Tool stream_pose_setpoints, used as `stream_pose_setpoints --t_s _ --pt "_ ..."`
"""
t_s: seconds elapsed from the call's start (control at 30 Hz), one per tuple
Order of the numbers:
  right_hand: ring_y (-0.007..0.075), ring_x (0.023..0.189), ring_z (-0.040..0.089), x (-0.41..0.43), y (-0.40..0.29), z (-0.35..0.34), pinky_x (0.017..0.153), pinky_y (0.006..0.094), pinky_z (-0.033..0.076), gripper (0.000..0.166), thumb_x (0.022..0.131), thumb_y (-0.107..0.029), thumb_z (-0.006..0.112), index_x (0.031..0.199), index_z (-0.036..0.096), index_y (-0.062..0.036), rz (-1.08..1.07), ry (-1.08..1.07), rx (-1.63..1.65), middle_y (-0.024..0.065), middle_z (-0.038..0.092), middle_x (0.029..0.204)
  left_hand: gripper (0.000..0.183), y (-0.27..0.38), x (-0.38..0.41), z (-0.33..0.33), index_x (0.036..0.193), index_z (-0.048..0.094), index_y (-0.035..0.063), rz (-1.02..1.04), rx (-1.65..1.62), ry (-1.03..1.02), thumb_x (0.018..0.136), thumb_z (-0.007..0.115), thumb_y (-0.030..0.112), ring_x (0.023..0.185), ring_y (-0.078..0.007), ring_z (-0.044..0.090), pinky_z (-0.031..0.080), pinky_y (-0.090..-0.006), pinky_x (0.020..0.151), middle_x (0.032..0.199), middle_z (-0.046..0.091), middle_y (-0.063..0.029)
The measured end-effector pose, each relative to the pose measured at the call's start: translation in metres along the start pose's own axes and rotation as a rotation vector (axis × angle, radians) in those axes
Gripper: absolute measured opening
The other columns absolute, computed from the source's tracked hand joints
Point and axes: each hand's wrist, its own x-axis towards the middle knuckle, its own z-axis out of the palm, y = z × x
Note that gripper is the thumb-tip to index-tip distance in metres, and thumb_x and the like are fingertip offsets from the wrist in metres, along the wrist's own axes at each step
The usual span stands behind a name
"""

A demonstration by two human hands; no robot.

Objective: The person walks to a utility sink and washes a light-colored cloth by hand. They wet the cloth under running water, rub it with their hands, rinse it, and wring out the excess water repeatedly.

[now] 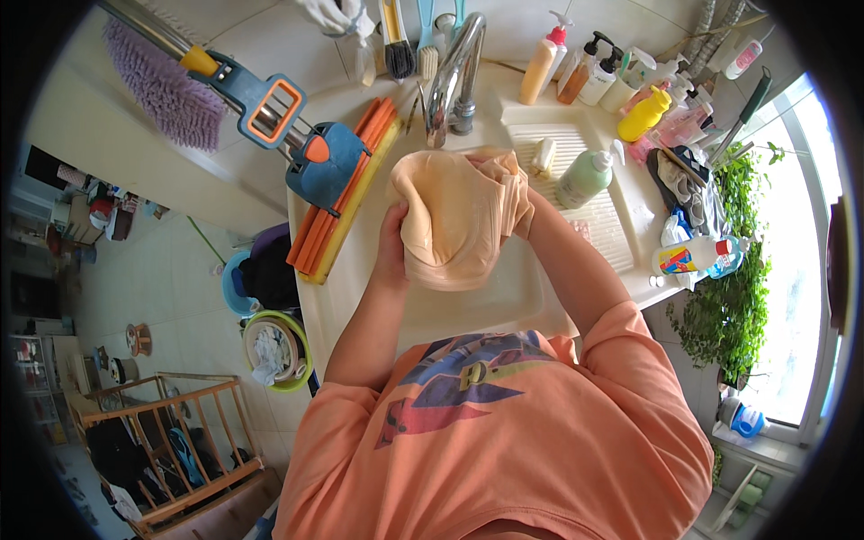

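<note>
A wet beige cloth garment [449,216] hangs bunched between my two hands over the white sink [533,283], below the chrome faucet [453,81]. My left hand [395,236] grips its left edge, thumb up along the fabric. On the right, folds of the fabric cover most of my right hand [523,196], which holds the gathered side; its fingers are largely hidden. A bar of soap [543,158] and a green pump bottle [586,178] stand on the ribbed washboard [614,236] to the right.
An orange and yellow sponge mop [347,196] leans across the sink's left side. Brushes [398,54] hang behind the faucet. Pump bottles [538,67], a yellow bottle [644,113] and shoes [682,182] crowd the back right. Basins [273,351] stand at the lower left.
</note>
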Motion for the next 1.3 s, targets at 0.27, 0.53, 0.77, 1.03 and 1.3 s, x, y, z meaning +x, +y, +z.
stream_pose_setpoints --t_s 0.27,0.53,0.77,1.03,1.3 --pt "0.0242 0.091 0.067 0.004 0.019 -0.056 0.078 0.0382 0.056 0.033 0.088 -0.025 0.069 0.118 0.064 -0.0100 0.279 -0.221 -0.924 0.0080 0.068 0.110 0.045 0.006 -0.006 0.026 0.122 0.056 0.0033 0.093 0.005 -0.005 0.092 0.049 0.036 0.102 -0.0224 0.063 0.052 -0.0364 0.091 0.111 0.065 -0.0108" --pt "0.0281 0.112 0.061 0.002 0.095 -0.077 0.088 0.0425 0.054 0.049 0.092 -0.036 0.063 0.130 0.055 -0.0069 0.449 -0.485 -0.230 0.0129 0.060 0.128 0.043 0.005 0.006 0.044 0.122 0.053 0.0049 0.229 -0.040 -0.014 0.097 0.044 0.038 0.097 -0.0205 0.063 0.052 -0.0363 0.087 0.110 0.062 -0.0094" --pt "0.0344 0.071 0.069 -0.023 0.087 -0.073 0.064 0.0435 0.059 0.065 0.093 -0.060 0.044 0.114 0.064 -0.0017 0.309 -0.245 0.225 0.0216 0.069 0.093 0.040 0.008 0.009 0.051 0.122 0.052 0.0061 0.445 0.269 0.069 0.099 0.045 0.038 0.101 -0.0187 0.061 0.052 -0.0353 0.088 0.110 0.061 -0.0070" --pt "0.0222 0.074 0.067 -0.031 0.101 -0.080 0.067 0.0382 0.060 0.037 0.098 -0.032 0.053 0.132 0.054 -0.0174 0.151 -0.019 0.164 0.0069 0.067 0.104 0.038 0.010 0.013 0.052 0.122 0.053 0.0063 0.533 0.290 0.100 0.099 0.050 0.037 0.098 -0.0190 0.063 0.055 -0.0355 0.085 0.113 0.062 -0.0064" --pt "0.0220 0.097 0.065 0.016 0.151 -0.117 0.078 0.0393 0.054 0.036 0.097 -0.019 0.046 0.129 0.056 -0.0071 0.175 0.055 0.644 0.0105 0.065 0.115 0.034 0.009 0.008 0.051 0.120 0.054 0.0065 0.522 0.129 0.063 0.099 0.050 0.033 0.095 -0.0205 0.065 0.057 -0.0371 0.082 0.111 0.062 -0.0062"
